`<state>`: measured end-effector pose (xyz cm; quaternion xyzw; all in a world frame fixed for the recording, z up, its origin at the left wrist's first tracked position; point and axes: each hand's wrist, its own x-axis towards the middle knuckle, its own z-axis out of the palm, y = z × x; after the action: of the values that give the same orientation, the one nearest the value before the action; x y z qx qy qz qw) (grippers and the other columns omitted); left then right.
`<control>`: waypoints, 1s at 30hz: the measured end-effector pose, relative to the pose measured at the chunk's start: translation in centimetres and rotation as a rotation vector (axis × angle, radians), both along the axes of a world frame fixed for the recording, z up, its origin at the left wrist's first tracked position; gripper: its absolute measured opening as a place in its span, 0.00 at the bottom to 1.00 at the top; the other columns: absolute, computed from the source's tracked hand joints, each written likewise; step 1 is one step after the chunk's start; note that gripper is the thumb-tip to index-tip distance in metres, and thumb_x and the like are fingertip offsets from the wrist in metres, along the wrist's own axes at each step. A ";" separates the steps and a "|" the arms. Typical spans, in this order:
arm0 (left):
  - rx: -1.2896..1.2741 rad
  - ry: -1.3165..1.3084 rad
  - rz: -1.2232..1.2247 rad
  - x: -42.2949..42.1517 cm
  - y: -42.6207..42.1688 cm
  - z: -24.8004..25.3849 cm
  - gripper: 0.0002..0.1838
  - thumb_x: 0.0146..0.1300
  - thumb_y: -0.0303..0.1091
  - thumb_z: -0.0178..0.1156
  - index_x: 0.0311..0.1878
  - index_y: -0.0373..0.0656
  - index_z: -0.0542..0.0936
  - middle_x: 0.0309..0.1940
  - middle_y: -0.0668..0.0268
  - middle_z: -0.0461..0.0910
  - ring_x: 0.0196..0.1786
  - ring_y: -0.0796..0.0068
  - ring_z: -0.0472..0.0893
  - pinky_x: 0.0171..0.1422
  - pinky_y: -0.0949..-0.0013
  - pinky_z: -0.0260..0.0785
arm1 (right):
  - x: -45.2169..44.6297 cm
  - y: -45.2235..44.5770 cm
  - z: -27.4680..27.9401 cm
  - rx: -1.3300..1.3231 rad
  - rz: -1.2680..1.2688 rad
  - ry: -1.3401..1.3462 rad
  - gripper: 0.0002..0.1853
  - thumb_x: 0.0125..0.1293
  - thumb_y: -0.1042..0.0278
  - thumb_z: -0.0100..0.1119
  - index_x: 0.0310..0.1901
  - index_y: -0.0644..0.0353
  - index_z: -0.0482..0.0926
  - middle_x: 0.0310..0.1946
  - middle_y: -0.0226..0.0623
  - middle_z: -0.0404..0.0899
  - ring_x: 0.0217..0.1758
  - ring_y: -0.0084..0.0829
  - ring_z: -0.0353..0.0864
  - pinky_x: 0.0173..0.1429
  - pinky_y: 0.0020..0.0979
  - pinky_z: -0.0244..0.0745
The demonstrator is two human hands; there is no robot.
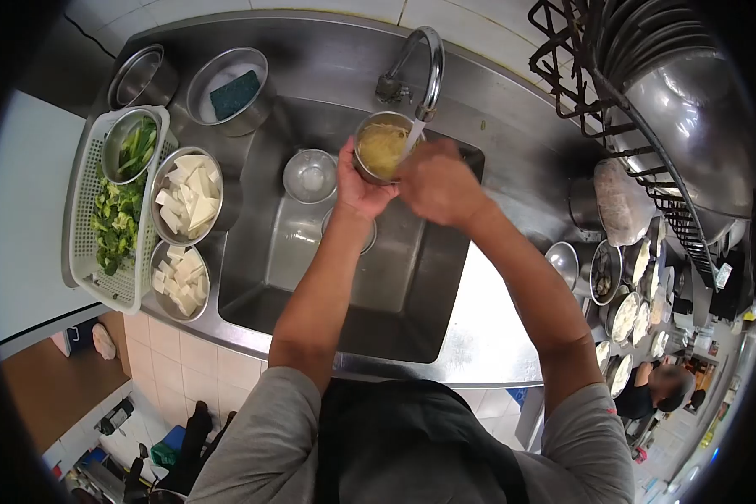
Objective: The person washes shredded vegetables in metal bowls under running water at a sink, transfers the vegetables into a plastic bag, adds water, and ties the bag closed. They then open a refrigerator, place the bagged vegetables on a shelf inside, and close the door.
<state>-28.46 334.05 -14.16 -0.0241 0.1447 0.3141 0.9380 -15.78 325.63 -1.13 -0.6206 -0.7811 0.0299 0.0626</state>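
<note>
My left hand (363, 186) is wrapped around the side and underside of a metal bowl (363, 165) above the sink. Yellow shreds (384, 144) fill much of this bowl, and a stream of water (412, 137) from the tap (429, 101) runs into it. At the bowl's right rim is my right hand (442, 182), smeared by motion. Its fingers are turned away, so whether they grip anything is hidden. Below, a small metal bowl (311, 176) stands in the sink (294, 239), and another round metal dish is partly covered by my left forearm.
Left of the sink are two bowls of white cut blocks (186, 195), a white basket (134, 290) of greens and a soapy pot (242, 126) with a green scouring pad (235, 95). A dark rack (638, 126) juts in at upper right. A person (659, 388) is farther right.
</note>
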 end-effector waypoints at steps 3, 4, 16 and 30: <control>0.081 -0.109 0.001 -0.1 -0.5 0.7 0.34 0.75 0.61 0.51 0.68 0.43 0.78 0.67 0.57 0.81 0.70 0.53 0.78 0.77 0.48 0.68 | -2.0 -0.5 0.7 -0.137 -0.019 0.045 0.13 0.65 0.60 0.60 0.30 0.60 0.86 0.28 0.45 0.86 0.42 0.47 0.86 0.57 0.50 0.71; 0.110 -0.153 -0.010 -0.2 -0.6 1.2 0.34 0.75 0.61 0.50 0.68 0.42 0.78 0.66 0.57 0.82 0.69 0.53 0.79 0.77 0.49 0.69 | -2.3 -0.5 1.2 -0.190 -0.042 0.050 0.14 0.65 0.58 0.59 0.31 0.60 0.86 0.29 0.44 0.86 0.44 0.47 0.86 0.59 0.50 0.70; 0.026 -0.090 -0.072 0.0 -1.5 -0.3 0.40 0.70 0.70 0.52 0.71 0.48 0.76 0.71 0.57 0.76 0.73 0.52 0.75 0.78 0.48 0.68 | -3.0 0.1 0.7 0.110 -0.205 0.195 0.12 0.65 0.65 0.62 0.45 0.59 0.88 0.39 0.46 0.86 0.48 0.46 0.86 0.54 0.49 0.78; 0.021 -0.095 -0.040 -0.5 -3.1 0.3 0.33 0.73 0.65 0.50 0.67 0.51 0.79 0.66 0.63 0.80 0.70 0.58 0.78 0.74 0.46 0.69 | -3.1 -0.1 -1.1 0.165 -0.317 0.420 0.11 0.65 0.71 0.61 0.47 0.59 0.87 0.41 0.50 0.86 0.44 0.51 0.86 0.53 0.48 0.81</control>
<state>-29.01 330.93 -13.83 -0.0262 0.0971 0.2954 0.9501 -18.87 325.51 -2.19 -0.7079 -0.6440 0.0843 0.2775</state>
